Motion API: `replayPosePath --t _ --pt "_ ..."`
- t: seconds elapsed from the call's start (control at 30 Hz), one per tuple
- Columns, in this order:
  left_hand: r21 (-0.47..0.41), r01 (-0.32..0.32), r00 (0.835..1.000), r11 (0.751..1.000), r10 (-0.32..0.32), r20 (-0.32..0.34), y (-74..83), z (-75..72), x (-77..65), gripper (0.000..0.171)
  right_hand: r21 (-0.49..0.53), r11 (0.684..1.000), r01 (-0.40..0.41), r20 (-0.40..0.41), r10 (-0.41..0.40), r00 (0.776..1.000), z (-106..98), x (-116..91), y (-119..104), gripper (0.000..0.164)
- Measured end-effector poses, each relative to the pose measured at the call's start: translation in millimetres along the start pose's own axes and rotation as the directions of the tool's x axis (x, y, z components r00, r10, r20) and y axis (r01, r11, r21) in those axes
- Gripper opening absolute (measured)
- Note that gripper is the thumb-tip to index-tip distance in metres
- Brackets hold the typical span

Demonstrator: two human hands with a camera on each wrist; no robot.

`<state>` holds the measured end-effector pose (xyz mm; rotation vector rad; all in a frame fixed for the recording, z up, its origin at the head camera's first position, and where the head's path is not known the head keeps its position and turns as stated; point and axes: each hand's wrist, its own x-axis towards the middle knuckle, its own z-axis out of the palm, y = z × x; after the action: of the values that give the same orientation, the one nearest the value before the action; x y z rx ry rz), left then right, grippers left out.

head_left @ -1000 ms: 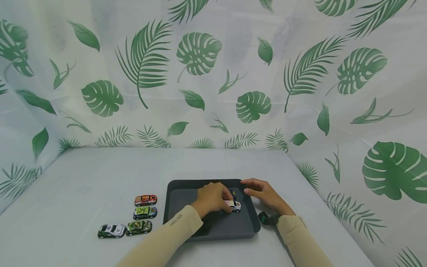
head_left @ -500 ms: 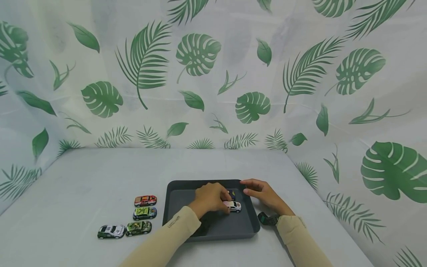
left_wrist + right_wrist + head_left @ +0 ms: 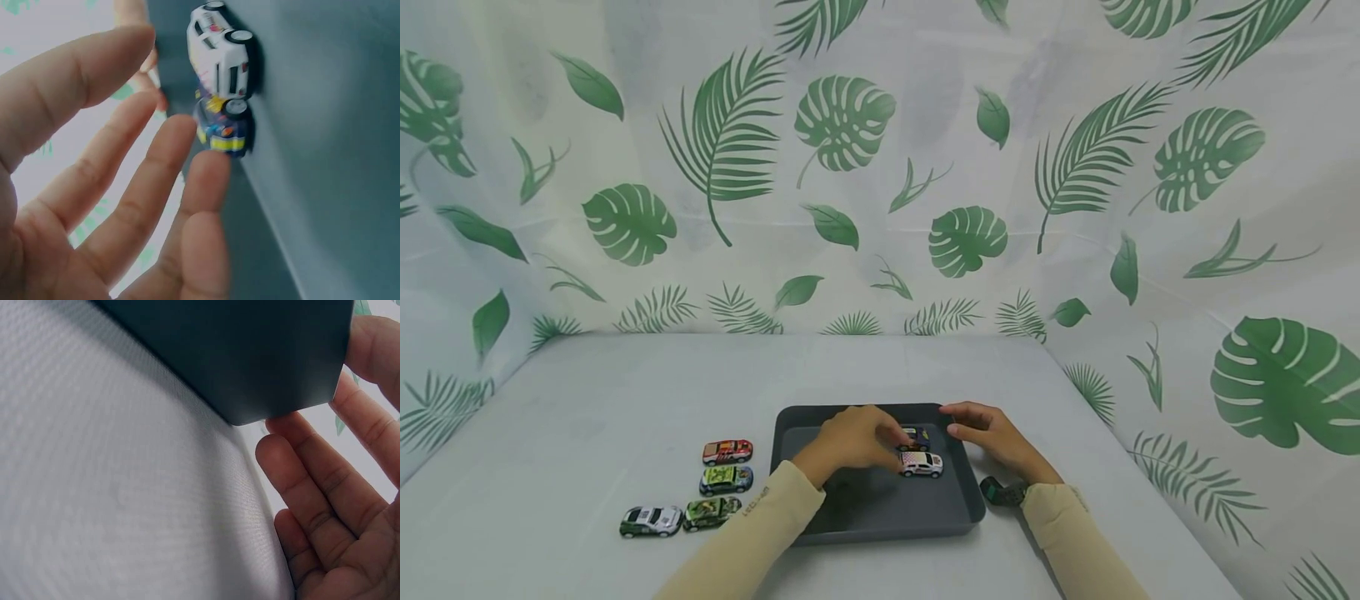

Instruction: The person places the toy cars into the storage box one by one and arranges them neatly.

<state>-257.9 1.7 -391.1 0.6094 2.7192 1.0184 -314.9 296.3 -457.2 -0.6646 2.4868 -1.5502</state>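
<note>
A white toy car [image 3: 921,464] with a patterned side rests in the right part of a dark grey tray [image 3: 917,510]. Just behind it stands a dark blue toy car [image 3: 915,435] with yellow markings, partly covered by fingers in the head view. My left hand [image 3: 848,442] hovers over the tray, left of both cars, thumb and fingers spread and nothing between them; the left wrist view shows the white car [image 3: 222,53] apart from the fingertips. At the tray's far right corner my right hand [image 3: 995,437] touches the rim with loosely bent fingers.
Left of the tray, several toy cars sit on the white tabletop: a red one [image 3: 727,451], a lime-and-blue one [image 3: 726,478], a green camouflage one [image 3: 707,512] and a white-and-green one [image 3: 651,521]. A leaf-patterned cloth [image 3: 880,200] hangs behind and along the sides.
My left hand has let go of the white toy car and drawn back to the left, uncovering more of both cars in the tray. The right hand stays at the corner.
</note>
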Motion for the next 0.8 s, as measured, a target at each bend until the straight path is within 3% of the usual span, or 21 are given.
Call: replayPosePath --t 0.4,0.63,0.8 --pt "-0.157 -0.115 0.99 0.981 0.127 0.069 -12.8 -32.6 -23.6 0.033 -0.018 1.0 -0.009 -0.004 0.009 1.0 0.5 1.0 -0.9 0.042" --pt "-0.163 -0.181 0.967 0.97 0.206 0.149 -25.7 -49.9 -39.1 0.031 -0.021 1.0 -0.023 -0.014 0.022 1.0 3.2 1.8 -1.5 0.042" --pt "-0.186 -0.204 0.957 0.961 0.236 0.168 -36.7 -55.5 -47.1 0.035 -0.024 1.0 -0.018 -0.016 0.018 1.0 2.4 0.7 -1.8 0.043"
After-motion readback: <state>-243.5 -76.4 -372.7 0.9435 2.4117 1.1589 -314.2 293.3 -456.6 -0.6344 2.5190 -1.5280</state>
